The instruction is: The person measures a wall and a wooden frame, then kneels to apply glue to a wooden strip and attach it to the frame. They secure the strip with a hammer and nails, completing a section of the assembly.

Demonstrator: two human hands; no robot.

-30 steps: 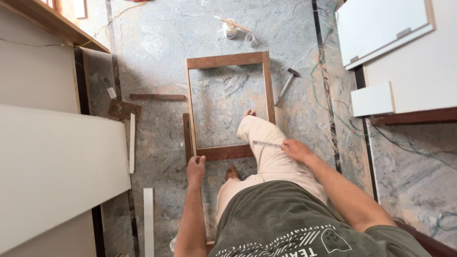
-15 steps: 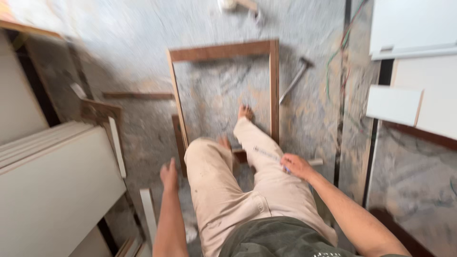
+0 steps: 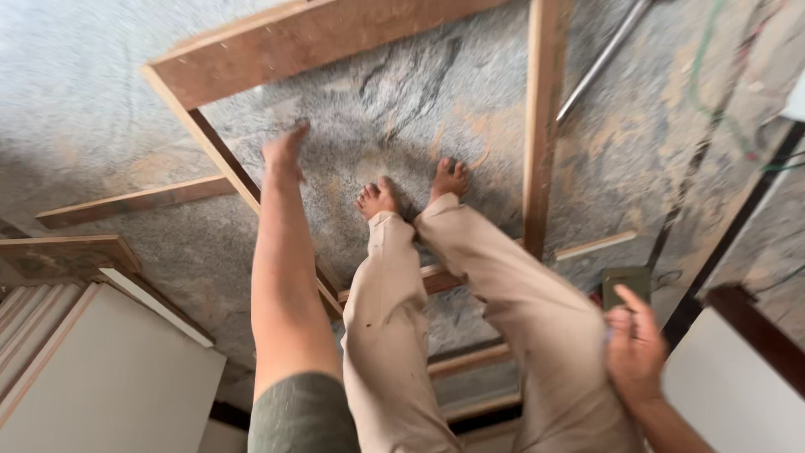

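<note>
Four wooden rails are already lying joined as one rectangular wooden frame flat on the grey stone floor, so the frame itself is looking assembled, while what fastening or finishing is left is not showing here. The person is standing inside it, both bare feet resting on the stone between the rails. The left hand is reaching down with fingers stretched out and open, gripping nothing, its tips nearing the left rail where it is meeting the top rail. The right hand is hanging low by the trouser leg, loosely curled; a small dark flat object is sitting just above it, and I cannot tell whether the fingers are actually holding it. The frame is looking like raw brown timber, unpainted, with square corners. A loose wooden strip is lying just outside the left rail, a metal rod is lying beyond the right rail, and pale boards are stacked at the lower left.
</note>
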